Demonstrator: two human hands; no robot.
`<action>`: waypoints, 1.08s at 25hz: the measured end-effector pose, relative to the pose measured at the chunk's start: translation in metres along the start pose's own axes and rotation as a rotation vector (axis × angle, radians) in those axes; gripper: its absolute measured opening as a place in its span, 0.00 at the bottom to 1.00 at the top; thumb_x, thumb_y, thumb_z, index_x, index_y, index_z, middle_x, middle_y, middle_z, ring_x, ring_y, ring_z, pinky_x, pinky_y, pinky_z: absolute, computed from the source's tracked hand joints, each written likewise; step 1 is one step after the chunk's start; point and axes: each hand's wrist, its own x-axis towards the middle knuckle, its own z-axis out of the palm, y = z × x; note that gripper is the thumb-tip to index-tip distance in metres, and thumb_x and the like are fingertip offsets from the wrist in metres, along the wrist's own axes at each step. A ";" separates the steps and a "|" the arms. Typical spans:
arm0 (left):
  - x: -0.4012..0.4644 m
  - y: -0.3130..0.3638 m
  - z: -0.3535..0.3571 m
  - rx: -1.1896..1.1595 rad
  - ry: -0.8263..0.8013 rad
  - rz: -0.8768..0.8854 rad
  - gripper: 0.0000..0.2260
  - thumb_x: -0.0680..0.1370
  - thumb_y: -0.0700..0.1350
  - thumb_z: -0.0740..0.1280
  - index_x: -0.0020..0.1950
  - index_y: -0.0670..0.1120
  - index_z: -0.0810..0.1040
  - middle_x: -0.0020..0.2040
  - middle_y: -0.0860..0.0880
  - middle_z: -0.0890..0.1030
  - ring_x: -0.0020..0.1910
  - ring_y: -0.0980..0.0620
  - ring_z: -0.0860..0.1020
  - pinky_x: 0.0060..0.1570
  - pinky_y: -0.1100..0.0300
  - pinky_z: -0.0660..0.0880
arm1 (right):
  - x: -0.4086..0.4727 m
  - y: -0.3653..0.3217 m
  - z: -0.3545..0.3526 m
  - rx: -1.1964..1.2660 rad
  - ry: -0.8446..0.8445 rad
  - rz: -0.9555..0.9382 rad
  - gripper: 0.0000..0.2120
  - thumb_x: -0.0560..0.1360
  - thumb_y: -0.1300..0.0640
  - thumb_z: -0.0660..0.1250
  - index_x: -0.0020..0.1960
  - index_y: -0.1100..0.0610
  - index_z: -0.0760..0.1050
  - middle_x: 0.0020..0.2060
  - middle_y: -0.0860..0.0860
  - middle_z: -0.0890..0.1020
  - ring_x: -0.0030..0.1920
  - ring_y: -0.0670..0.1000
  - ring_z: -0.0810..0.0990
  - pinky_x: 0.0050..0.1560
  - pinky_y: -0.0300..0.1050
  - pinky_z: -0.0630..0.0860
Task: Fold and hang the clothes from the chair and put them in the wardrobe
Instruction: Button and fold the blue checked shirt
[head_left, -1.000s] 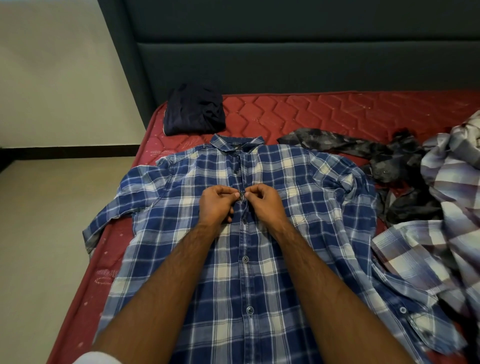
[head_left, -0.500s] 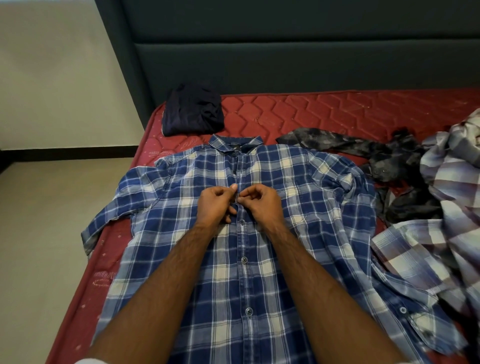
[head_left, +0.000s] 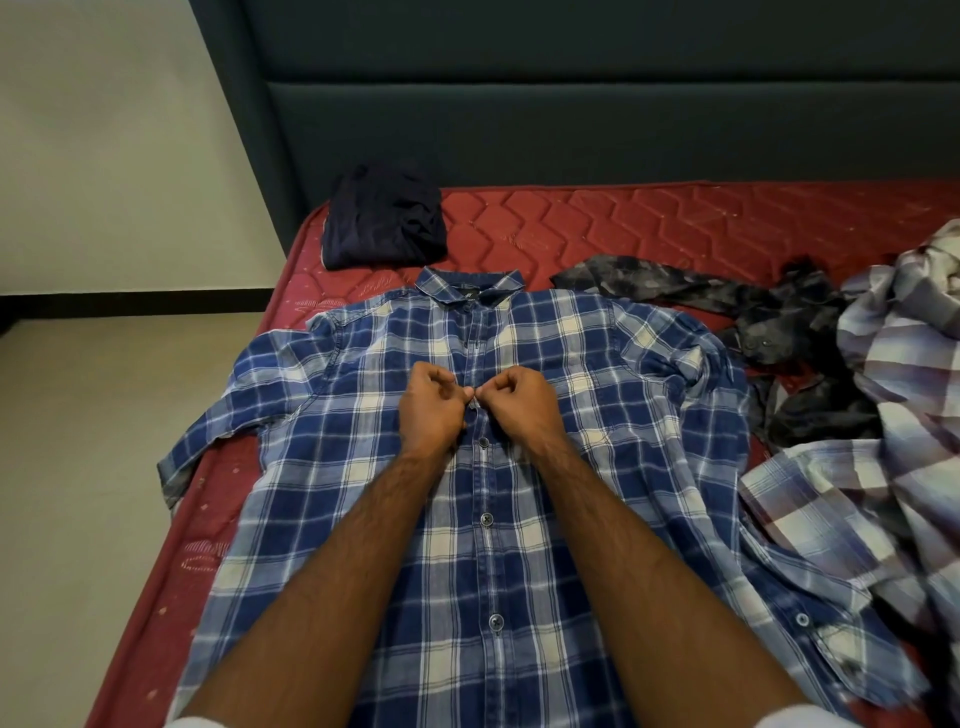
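A blue and white plaid shirt (head_left: 597, 395) lies face up and spread flat on the red mattress (head_left: 613, 223), collar toward the headboard. Several dark buttons run down its front placket. My left hand (head_left: 434, 408) and my right hand (head_left: 519, 402) meet at the placket on the chest, just above a fastened button. Both hands pinch the shirt's front edges between thumb and fingers, fingertips touching each other. The spot under the fingertips is hidden.
A folded dark navy garment (head_left: 384, 218) sits near the headboard at the mattress's left corner. A crumpled grey-black shirt (head_left: 769, 338) and a pale plaid shirt (head_left: 893, 441) lie heaped to the right. The dark headboard (head_left: 571, 104) stands behind; floor (head_left: 93, 493) to the left.
Both hands have shifted slightly up the placket toward the collar, still pinching the shirt front. A fastened button now shows just below the fingers.
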 end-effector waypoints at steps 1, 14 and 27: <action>-0.001 -0.001 0.000 0.036 0.009 0.030 0.13 0.77 0.38 0.73 0.49 0.51 0.70 0.44 0.45 0.81 0.37 0.49 0.79 0.36 0.52 0.79 | 0.000 -0.002 0.001 -0.031 0.001 0.007 0.04 0.75 0.58 0.71 0.42 0.55 0.79 0.38 0.49 0.84 0.40 0.51 0.84 0.45 0.53 0.83; -0.020 0.014 -0.006 0.329 -0.050 0.184 0.13 0.76 0.42 0.74 0.53 0.49 0.72 0.49 0.53 0.78 0.47 0.55 0.79 0.47 0.54 0.81 | -0.001 -0.016 -0.022 0.124 -0.181 0.131 0.09 0.83 0.61 0.58 0.45 0.59 0.72 0.40 0.54 0.82 0.39 0.51 0.78 0.46 0.50 0.77; -0.238 -0.038 -0.146 1.203 -0.588 0.487 0.44 0.71 0.78 0.30 0.83 0.57 0.40 0.81 0.51 0.36 0.81 0.48 0.36 0.77 0.37 0.35 | -0.220 0.069 -0.139 -1.046 -0.133 0.083 0.37 0.82 0.34 0.46 0.83 0.54 0.45 0.82 0.59 0.44 0.81 0.62 0.40 0.77 0.69 0.40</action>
